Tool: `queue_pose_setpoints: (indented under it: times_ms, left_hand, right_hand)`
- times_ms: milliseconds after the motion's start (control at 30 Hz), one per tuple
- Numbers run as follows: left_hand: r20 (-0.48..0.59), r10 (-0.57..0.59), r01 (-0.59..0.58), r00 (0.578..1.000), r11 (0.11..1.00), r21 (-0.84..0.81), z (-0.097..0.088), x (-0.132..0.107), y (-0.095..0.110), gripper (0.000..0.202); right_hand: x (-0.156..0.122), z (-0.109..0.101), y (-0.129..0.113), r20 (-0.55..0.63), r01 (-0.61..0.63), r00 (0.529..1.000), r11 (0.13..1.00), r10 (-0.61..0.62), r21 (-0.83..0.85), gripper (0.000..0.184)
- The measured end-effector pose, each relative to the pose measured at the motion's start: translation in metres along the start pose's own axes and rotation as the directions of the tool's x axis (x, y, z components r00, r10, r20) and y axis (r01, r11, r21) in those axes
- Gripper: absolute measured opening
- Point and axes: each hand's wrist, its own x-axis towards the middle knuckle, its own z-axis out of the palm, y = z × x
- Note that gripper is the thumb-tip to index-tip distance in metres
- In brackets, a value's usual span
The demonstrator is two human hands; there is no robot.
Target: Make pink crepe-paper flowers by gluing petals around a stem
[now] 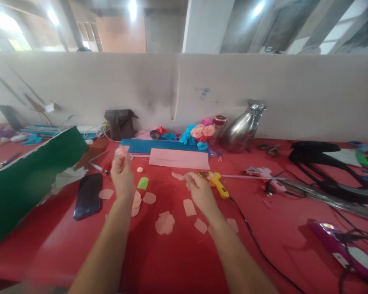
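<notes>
My left hand (122,169) is raised over the table, fingers closed round a pink paper flower (122,152) whose petals stick out above them. My right hand (198,188) pinches a single pink paper petal (178,176) by its end, near the tip of the yellow glue gun (219,185). Loose pink petals (189,207) lie scattered between and below my hands, some in a small pile (164,223). A green petal-shaped piece (143,183) lies between the hands, with a small pale ball (140,170) just behind it.
A dark phone (88,196) and a green board (33,179) stand to the left. Behind are pink paper (179,158), finished paper flowers (199,132) and a metal jug (244,126). On the right lie scissors (270,149), a black cord (254,237) and a purple iron-like device (343,249).
</notes>
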Motion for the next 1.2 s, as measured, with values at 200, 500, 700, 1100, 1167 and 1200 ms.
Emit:
queue_pose_setpoints:
  times_ms: [200,500,700,1100,1167,1200]
  left_hand:
    - [-0.291,0.064,-0.137,0.955,0.962,-0.238,-0.013,0.018,0.003,0.026]
    - [0.106,-0.23,0.247,0.967,0.951,-0.188,-0.003,0.009,0.003,0.028]
    - [0.528,-0.4,0.346,0.749,0.916,0.204,0.009,-0.024,0.002,0.018]
    - [0.706,-0.506,0.16,0.496,0.852,0.498,0.016,-0.053,0.005,0.011]
    - [0.701,-0.508,0.165,0.5,0.851,0.499,0.015,-0.053,0.004,0.01]
    - [0.701,-0.513,0.168,0.497,0.849,0.502,0.015,-0.053,0.004,0.009]
  right_hand:
    - [0.007,-0.005,0.011,-0.123,-0.065,0.989,0.994,0.076,0.092,0.032]
    - [-0.003,-0.018,0.0,-0.137,0.015,0.983,0.79,-0.126,-0.614,0.042]
    - [-0.024,-0.029,-0.001,0.26,0.152,0.965,0.764,0.021,-0.626,0.005]
    - [-0.046,-0.012,0.011,0.262,0.083,0.96,0.799,0.095,-0.596,0.015]
    - [-0.045,-0.013,0.013,0.265,0.107,0.961,0.787,0.074,-0.608,0.016]
    - [-0.045,-0.013,0.014,0.271,0.119,0.96,0.779,0.068,-0.616,0.017]
